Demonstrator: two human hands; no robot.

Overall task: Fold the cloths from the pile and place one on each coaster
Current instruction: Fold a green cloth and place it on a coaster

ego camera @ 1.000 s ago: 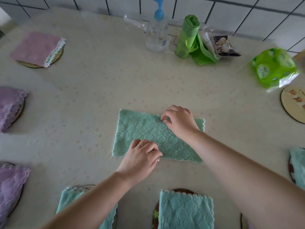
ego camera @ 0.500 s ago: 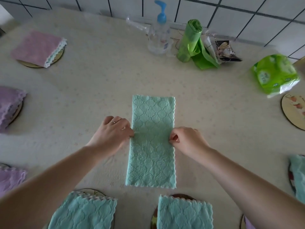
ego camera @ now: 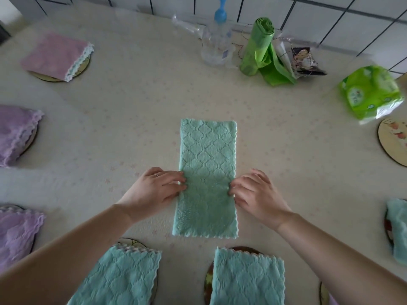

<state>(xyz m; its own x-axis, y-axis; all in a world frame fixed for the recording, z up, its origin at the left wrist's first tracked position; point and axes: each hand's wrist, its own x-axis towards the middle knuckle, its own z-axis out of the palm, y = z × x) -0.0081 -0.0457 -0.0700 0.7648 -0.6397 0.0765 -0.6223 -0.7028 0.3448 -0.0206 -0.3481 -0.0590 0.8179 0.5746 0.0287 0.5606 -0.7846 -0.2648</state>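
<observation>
A green cloth (ego camera: 208,159), folded into a long strip, lies lengthwise at the middle of the table. My left hand (ego camera: 154,190) pinches its left edge about halfway along. My right hand (ego camera: 257,194) pinches the right edge at the same height. Folded cloths sit on coasters around me: a pink cloth (ego camera: 56,57), two purple cloths (ego camera: 15,133) (ego camera: 17,236), and three green cloths (ego camera: 116,278) (ego camera: 246,280) (ego camera: 396,230). A bare coaster (ego camera: 394,144) lies at the right edge.
Along the tiled wall at the back stand a clear pump bottle (ego camera: 217,45), a roll of green bags (ego camera: 259,47), a dark snack packet (ego camera: 306,60) and a green tissue pack (ego camera: 370,91). Part of another coaster (ego camera: 323,293) shows at the bottom right.
The green strip was turned from lying crosswise to pointing away from me. Both hands moved from on top of it to its two long edges and stay there.
</observation>
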